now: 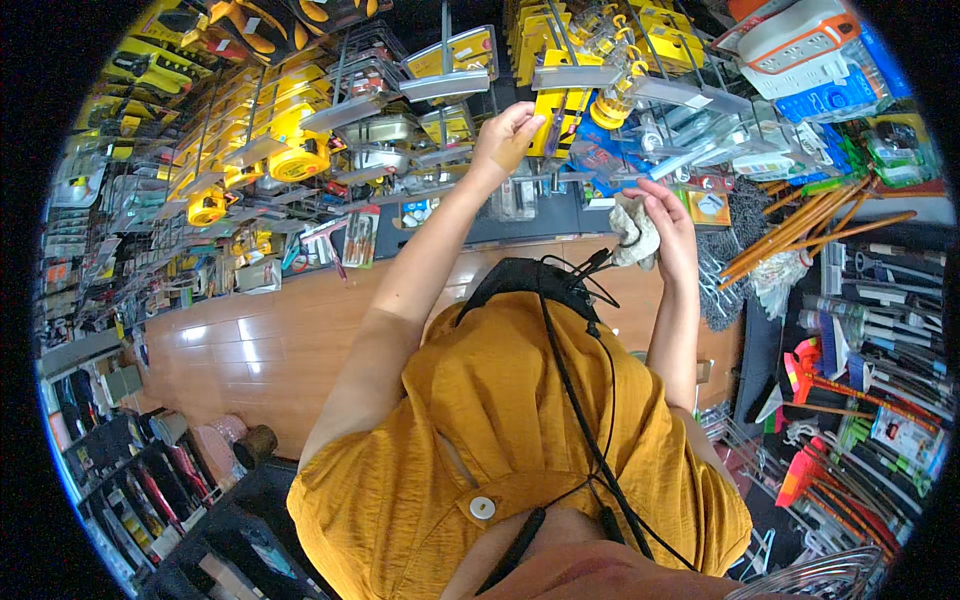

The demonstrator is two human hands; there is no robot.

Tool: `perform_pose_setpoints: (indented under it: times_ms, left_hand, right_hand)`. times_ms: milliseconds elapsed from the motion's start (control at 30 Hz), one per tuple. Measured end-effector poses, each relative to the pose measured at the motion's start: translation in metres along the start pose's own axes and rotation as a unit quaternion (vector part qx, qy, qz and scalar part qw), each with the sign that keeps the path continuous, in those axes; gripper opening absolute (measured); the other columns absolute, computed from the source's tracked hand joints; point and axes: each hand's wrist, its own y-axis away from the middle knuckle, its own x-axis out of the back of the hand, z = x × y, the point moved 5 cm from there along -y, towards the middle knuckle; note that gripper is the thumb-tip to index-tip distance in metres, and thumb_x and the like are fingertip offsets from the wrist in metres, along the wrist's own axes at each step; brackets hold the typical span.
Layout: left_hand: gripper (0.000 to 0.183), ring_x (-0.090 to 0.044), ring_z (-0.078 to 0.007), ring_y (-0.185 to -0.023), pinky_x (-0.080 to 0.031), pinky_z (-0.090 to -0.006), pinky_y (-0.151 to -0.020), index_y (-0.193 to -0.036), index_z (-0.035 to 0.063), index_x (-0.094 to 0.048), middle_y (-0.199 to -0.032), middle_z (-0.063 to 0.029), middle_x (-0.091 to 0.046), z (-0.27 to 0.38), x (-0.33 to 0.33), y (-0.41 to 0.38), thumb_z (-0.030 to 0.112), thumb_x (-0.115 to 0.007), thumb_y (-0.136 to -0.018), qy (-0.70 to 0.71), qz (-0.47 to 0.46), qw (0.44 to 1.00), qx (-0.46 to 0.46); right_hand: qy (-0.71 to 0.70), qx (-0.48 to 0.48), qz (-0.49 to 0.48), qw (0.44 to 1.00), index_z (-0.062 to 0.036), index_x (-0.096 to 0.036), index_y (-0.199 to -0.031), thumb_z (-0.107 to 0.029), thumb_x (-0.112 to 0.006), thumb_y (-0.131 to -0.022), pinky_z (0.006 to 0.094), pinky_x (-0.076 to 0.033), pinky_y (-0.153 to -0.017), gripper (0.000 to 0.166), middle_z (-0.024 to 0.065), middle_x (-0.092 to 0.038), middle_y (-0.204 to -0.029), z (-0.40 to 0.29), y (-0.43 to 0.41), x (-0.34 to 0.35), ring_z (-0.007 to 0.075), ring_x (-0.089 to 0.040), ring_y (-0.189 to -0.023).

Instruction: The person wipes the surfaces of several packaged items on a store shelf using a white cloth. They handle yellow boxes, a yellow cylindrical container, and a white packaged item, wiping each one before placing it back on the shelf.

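My left hand point(511, 136) pinches the left edge of a yellow hanging card point(551, 105). A slim tool with a translucent purple handle, seemingly a screwdriver or tester point(556, 133), is mounted on that card. The card hangs at a display hook, just below a clear label holder point(576, 76). Lower and to the right, my right hand point(670, 221) holds a crumpled off-white cloth point(634, 231) between thumb and fingers. Beside the card hangs a clear container with a yellow base point(616, 105). Blue packaging point(609, 150) shows between the hands.
Yellow tape measures point(298, 156) hang on hooks at left. White-and-orange power strips point(799, 45) sit upper right. Orange-brown sticks point(810, 225) jut out near grey shaggy material point(721, 277). Black cords point(559, 360) dangle over my mustard top point(517, 390). Wood-look floor point(300, 330) lies below.
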Motion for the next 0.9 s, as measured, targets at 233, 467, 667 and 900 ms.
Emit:
perform_pose_setpoints:
  times_ms: [233, 467, 667, 900]
  left_hand:
    - [0.022, -0.054, -0.0039, -0.075, -0.042, -0.0191, -0.062, -0.105, 0.0021, -0.054, -0.09, -0.0003, -0.061, -0.007, -0.018, 0.021, 0.016, -0.052, -0.088, 0.156, -0.08, 0.983, 0.054]
    - [0.025, -0.054, -0.0045, -0.078, -0.043, -0.0192, -0.064, -0.106, 0.0022, -0.054, -0.091, -0.0003, -0.061, 0.002, -0.025, 0.042, 0.02, -0.051, -0.089, 0.191, -0.09, 0.971, 0.109]
    - [0.024, -0.053, -0.0037, -0.075, -0.041, -0.0178, -0.059, -0.105, 0.0054, -0.055, -0.091, 0.0025, -0.06, -0.012, -0.031, 0.07, 0.022, -0.051, -0.089, 0.182, -0.071, 0.967, 0.163]
    - [0.026, -0.053, -0.003, -0.076, -0.04, -0.0169, -0.058, -0.106, 0.0081, -0.056, -0.093, 0.0035, -0.061, 0.008, -0.028, 0.094, 0.026, -0.052, -0.087, 0.2, -0.011, 0.957, 0.208]
  right_hand:
    - [-0.009, -0.006, -0.009, 1.0, 0.0, -0.052, -0.11, -0.016, -0.051, -0.088, 0.0244, -0.042, -0.08, 0.027, 0.0091, -0.061, -0.1, -0.001, -0.009, 0.009, 0.0109, -0.054, -0.089]
    - [0.033, 0.015, -0.043, 0.998, -0.0002, -0.052, -0.111, -0.019, -0.051, -0.088, 0.0257, -0.044, -0.079, 0.03, 0.0113, -0.061, -0.102, -0.003, -0.026, 0.022, 0.0135, -0.056, -0.09]
    - [0.063, 0.027, -0.09, 0.994, 0.0, -0.054, -0.111, -0.017, -0.052, -0.087, 0.0238, -0.04, -0.082, 0.029, 0.0086, -0.062, -0.101, -0.005, -0.036, 0.016, 0.0109, -0.054, -0.09]
    - [0.037, -0.019, -0.178, 0.983, 0.0003, -0.056, -0.11, -0.014, -0.054, -0.086, 0.0235, -0.039, -0.086, 0.028, 0.007, -0.062, -0.099, -0.006, -0.04, -0.016, 0.0104, -0.053, -0.094]
